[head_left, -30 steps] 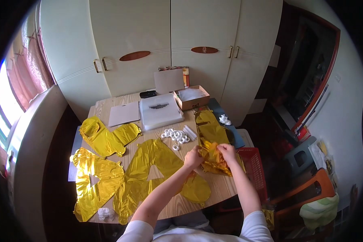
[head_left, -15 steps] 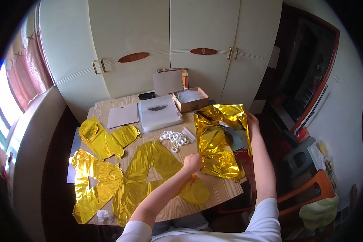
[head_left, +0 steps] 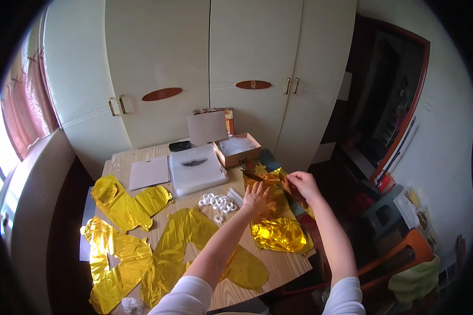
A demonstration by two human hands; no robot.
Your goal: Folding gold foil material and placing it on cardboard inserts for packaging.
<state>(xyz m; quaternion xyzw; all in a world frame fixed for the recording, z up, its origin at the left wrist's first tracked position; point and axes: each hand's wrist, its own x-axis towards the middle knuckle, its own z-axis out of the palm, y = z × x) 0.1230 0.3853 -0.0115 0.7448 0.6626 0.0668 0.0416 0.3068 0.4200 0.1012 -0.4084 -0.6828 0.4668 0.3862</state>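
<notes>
A shiny gold foil balloon (head_left: 280, 235), uninflated, lies on the right end of the table. My left hand (head_left: 256, 198) rests on its left side with fingers spread flat. At its upper right, my right hand (head_left: 304, 186) pinches the foil edge. Left of them lie more flat gold balloons: a large one (head_left: 186, 231) partly under my left forearm, one (head_left: 113, 257) at the near left corner, and one (head_left: 131, 202) beyond it. White ribbon rolls (head_left: 215, 202) sit in a cluster just left of my left hand.
Toward the back stand a clear plastic pack (head_left: 197, 178), an open cardboard box (head_left: 239, 156) with clear plastic inside, and a black tray (head_left: 180, 146). A pale sheet (head_left: 150, 172) lies left of the pack. A chair (head_left: 404, 252) with a green cloth stands at the right.
The raised upper part of the gold balloon has come down onto the table. My left hand went from gripping its edge to lying flat; my right hand moved left. The view has tilted up.
</notes>
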